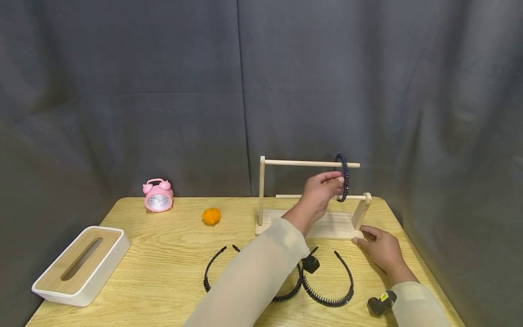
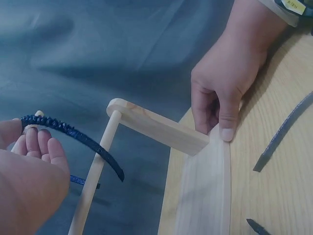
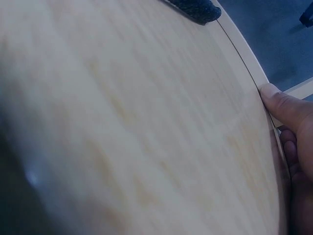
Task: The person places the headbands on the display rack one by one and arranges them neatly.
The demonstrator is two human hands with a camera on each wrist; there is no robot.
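1. Head view, left hand (image 1: pixel 319 195): located toward 4 o'clock of centre. Fingers grasping a dark blue headband (image 1: pixel 346 179), pinched at its near side.
2. Head view, position of headband: upright at the upper rod (image 1: pixel 302 162) of a wooden rack (image 1: pixel 331 227), near the rod's 3 o'clock end; the rod's tip shows beyond it.
3. Head view, right hand (image 1: pixel 382 250): at the rack's 4 o'clock corner, fingers grasping the end of the base.
4. Head view, bench (image 1: pixel 171 254): tissue box (image 1: pixel 77 268) at 8 o'clock; pink alarm clock (image 1: pixel 158 197) between 8 and 9; orange pom-pom (image 1: pixel 211 216) between 7 and 8; another headband (image 1: pixel 332 303) at 5. More headband sections lie partly behind the left sleeve (image 1: pixel 249 281); their count cannot be told.
5. Left wrist view: left hand at 8 o'clock, fingers on the headband, which crosses before the lower rod (image 2: pixel 93 178). Right hand at 2 o'clock, thumb against the base edge.
6. Right wrist view: right hand at 3 o'clock, thumb on pale wood. A dark textured item (image 3: pixel 198 10) near 1 o'clock is cut off; identity undetermined.
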